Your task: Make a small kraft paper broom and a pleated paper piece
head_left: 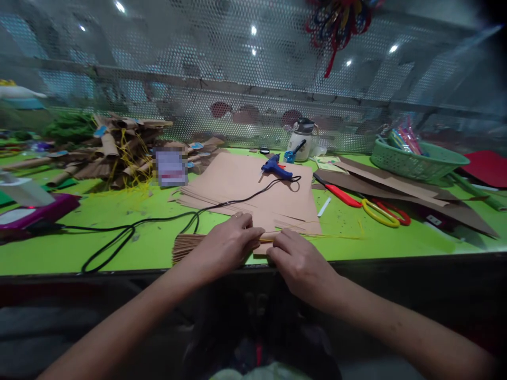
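At the front edge of the green table, my left hand (227, 240) and my right hand (299, 258) pinch a narrow rolled or folded piece of brown paper (271, 236) between them. A yellow strand (336, 236) runs along it and trails out to the right. Pleated brown paper (186, 246) sticks out from under my left hand; whether it joins the piece in my fingers is hidden. Just beyond my hands lies a stack of brown paper sheets (225, 177), with a blue glue gun (276, 169) resting on top.
The glue gun's black cable (158, 217) loops left to a purple power strip (51, 215). Rolled brown paper pieces (111, 150) pile up at the back left. Scissors (380, 212), a red-handled tool (344, 194), a green basket (415, 158) and a white bottle (303, 142) stand or lie rightward.
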The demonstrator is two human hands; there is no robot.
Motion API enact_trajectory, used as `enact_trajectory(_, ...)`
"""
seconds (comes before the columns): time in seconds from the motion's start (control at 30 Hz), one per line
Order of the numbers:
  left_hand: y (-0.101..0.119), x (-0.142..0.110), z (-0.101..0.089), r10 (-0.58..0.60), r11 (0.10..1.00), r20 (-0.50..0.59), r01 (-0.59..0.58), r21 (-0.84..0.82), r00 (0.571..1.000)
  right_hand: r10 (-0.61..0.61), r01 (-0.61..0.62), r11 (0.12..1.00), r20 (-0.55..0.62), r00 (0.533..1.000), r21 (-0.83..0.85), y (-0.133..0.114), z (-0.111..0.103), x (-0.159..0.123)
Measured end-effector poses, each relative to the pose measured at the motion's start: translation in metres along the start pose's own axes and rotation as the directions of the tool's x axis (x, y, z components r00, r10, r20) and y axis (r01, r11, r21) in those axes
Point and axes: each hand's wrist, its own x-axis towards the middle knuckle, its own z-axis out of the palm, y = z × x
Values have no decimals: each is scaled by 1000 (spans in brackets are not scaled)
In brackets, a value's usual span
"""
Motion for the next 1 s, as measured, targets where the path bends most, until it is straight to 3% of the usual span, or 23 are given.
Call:
enact_trajectory(0.17, -2, -1, 0, 49, 999, 15, -49, 3, 999, 28, -26, 998, -38, 999, 63, 7, -9, 5)
enact_trajectory(0.33, -1, -2, -3, 60, 998, 59, -60, -6, 996, 6, -9, 986, 19, 1000, 164, 12, -18, 12)
enact_trajectory(0.47, -2, -3, -7, 59, 998, 94, -56, -32, 994, 22, -30, 976, 39, 999, 216, 15, -16, 13)
enact_trajectory(0.63, -5, -4, -6, 65, 996, 124, -58, -64, 990, 68, -53, 952, -38, 997, 301, 17, -8, 10)
enact_trajectory(0.8, 0, -6, -6, 32, 994, 55, -26, -108, 998, 100, -60, 928, -89, 991, 369, 23, -7, 14)
enact_trajectory(1.0, 7, -9, -3, -148, 969, -52, 134, -209, 988, 219, -185, 888, -35, 975, 420, 30, -8, 23)
